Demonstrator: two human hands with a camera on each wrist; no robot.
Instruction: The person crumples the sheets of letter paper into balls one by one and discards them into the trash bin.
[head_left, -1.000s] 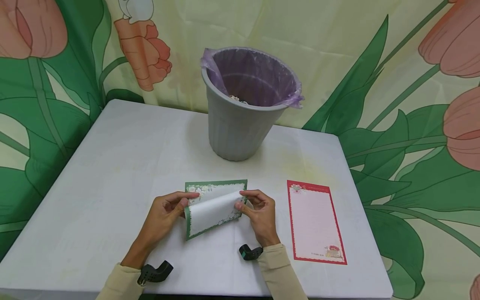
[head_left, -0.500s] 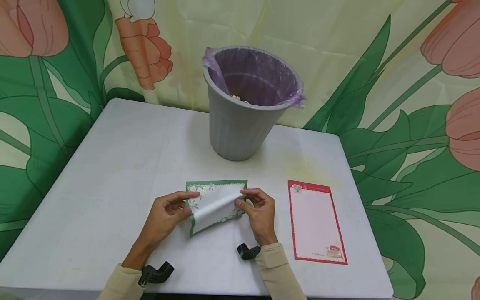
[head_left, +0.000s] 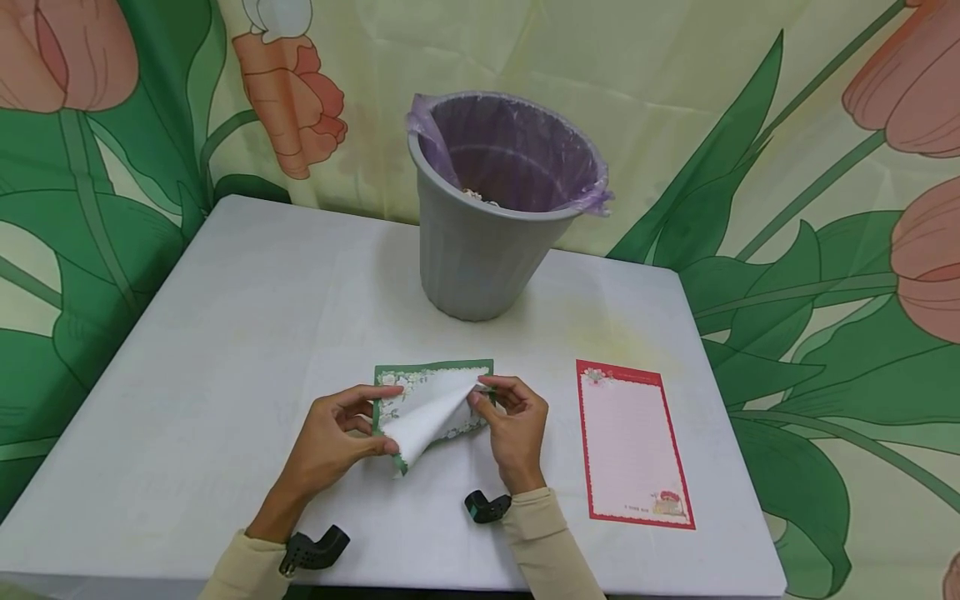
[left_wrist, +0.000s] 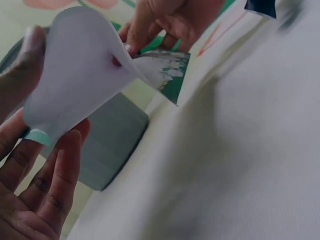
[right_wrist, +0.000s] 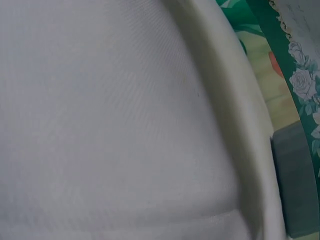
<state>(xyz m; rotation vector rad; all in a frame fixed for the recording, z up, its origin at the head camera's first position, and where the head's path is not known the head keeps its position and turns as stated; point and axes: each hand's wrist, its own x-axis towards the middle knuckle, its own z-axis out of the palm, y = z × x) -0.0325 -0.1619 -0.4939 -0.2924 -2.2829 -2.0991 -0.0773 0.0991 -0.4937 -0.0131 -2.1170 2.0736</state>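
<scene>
While the left hand [head_left: 330, 437] and right hand [head_left: 517, 429] grip a curled, green-bordered floral stationery sheet [head_left: 431, 412] between them, a red-bordered sheet [head_left: 636, 446] lies on the worktop [head_left: 262, 333] beside the right hand.

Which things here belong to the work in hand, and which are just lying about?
In the work:
- green-bordered sheet, bent over
- left hand and right hand, both holding it

Apparently idle:
- red-bordered sheet, flat on the table
- grey bin, standing behind

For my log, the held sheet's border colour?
The border is green, clearest in the right wrist view.
</scene>
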